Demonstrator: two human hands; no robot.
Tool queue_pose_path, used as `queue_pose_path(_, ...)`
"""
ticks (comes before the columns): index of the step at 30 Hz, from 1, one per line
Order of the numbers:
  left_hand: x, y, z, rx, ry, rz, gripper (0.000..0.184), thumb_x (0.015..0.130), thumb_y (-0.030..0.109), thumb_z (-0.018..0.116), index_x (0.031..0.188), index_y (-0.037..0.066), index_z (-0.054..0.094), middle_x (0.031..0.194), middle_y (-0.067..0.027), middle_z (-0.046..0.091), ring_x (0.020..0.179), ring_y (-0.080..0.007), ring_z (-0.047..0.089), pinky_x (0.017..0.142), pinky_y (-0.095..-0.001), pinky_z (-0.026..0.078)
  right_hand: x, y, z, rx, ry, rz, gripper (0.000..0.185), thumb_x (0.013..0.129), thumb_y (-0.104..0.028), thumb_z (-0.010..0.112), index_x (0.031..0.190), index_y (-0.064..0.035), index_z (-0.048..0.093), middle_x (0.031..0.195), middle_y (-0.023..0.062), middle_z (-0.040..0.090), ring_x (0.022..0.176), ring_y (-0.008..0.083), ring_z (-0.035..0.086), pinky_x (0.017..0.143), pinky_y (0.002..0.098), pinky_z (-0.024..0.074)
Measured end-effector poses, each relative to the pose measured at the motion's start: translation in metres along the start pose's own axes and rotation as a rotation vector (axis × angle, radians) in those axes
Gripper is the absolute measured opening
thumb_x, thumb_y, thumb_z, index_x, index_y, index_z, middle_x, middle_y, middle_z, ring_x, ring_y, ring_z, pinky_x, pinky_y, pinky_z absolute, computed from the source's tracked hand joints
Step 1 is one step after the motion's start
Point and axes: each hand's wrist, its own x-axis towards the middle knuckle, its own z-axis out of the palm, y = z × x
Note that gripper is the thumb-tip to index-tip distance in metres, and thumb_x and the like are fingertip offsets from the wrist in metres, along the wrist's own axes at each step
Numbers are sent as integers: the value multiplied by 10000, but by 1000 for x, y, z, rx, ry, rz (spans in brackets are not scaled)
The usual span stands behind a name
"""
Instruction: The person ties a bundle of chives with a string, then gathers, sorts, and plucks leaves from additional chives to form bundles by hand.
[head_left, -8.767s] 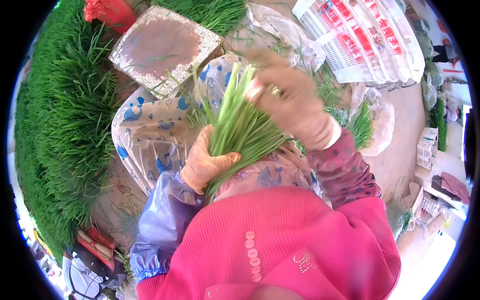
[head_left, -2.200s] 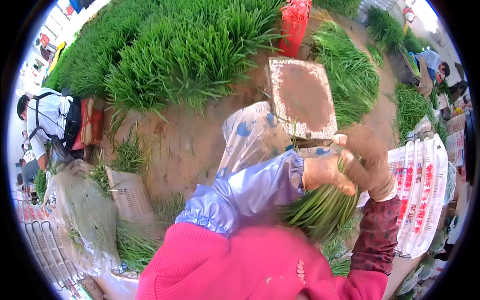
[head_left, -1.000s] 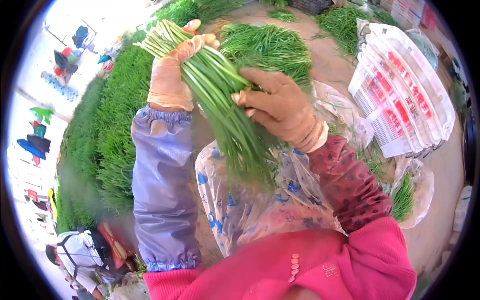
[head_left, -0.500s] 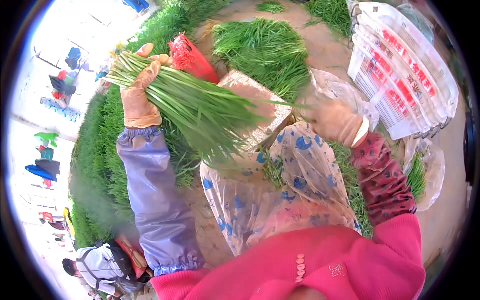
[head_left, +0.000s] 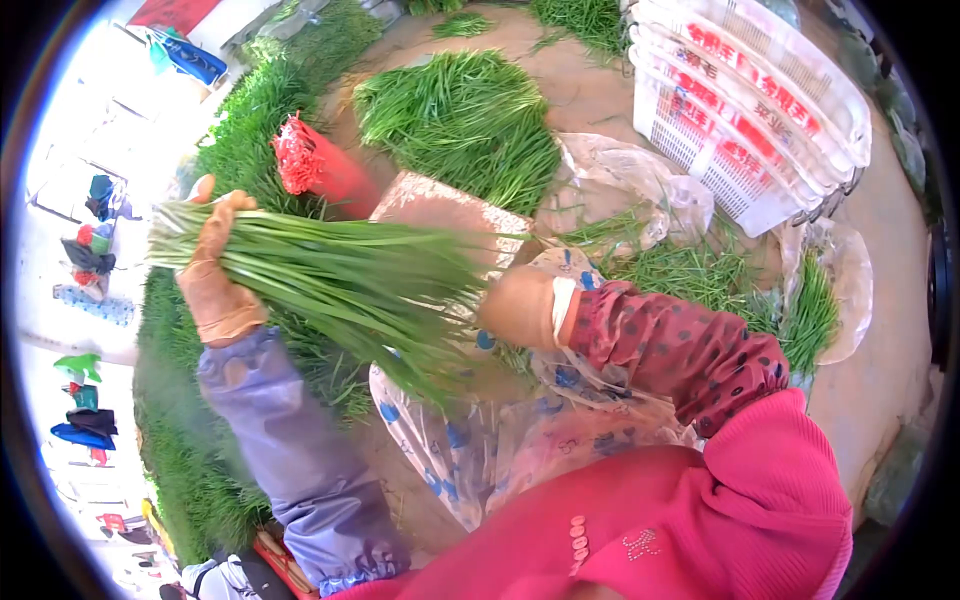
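My left hand (head_left: 222, 280), gloved, is closed around the pale stem ends of a bunch of garlic chives (head_left: 340, 265). The long green leaves fan out to the right, their tips blurred. My right hand (head_left: 517, 307), also gloved, is at the leaf-tip side of the bunch. Its fingers are smeared and partly hidden, so I cannot make out whether it grips any leaves. Behind the leaves lies a pale, patterned box or block (head_left: 425, 195). A clear plastic sheet with blue prints (head_left: 560, 375) covers my lap.
Cut chives (head_left: 460, 120) lie heaped on the ground ahead. A red bundle (head_left: 325, 170) with a frilly end stands beside the box. White stacked baskets (head_left: 750, 110) with red lettering are at right, near crumpled clear plastic (head_left: 640, 180). Chives grow densely (head_left: 190, 440) at left.
My right hand has swung left and down from beyond the box to the leaf tips. My left hand has shifted left and down, still holding the chives, which lie flatter. The view has shifted.
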Motion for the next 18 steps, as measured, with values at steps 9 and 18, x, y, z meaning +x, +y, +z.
queue_pose_path(9,-19,-47,66,565,-216,573,312,793,-68,660,1100,-69,604,993,-117,658,870,-155,617,773,-278,504,14,-26,-94,650,846,-196,1074,571,-308,859,1411,49,292,1431,256,346,1309,385,383,1071,384,340)
queue_pose_path(18,-35,-50,104,-174,-201,101,519,847,23,635,1326,-31,441,971,-83,616,885,-174,595,826,-318,504,50,4,-44,747,1047,-125,1088,535,-183,847,1443,-16,272,1195,236,517,1112,411,519,946,430,425)
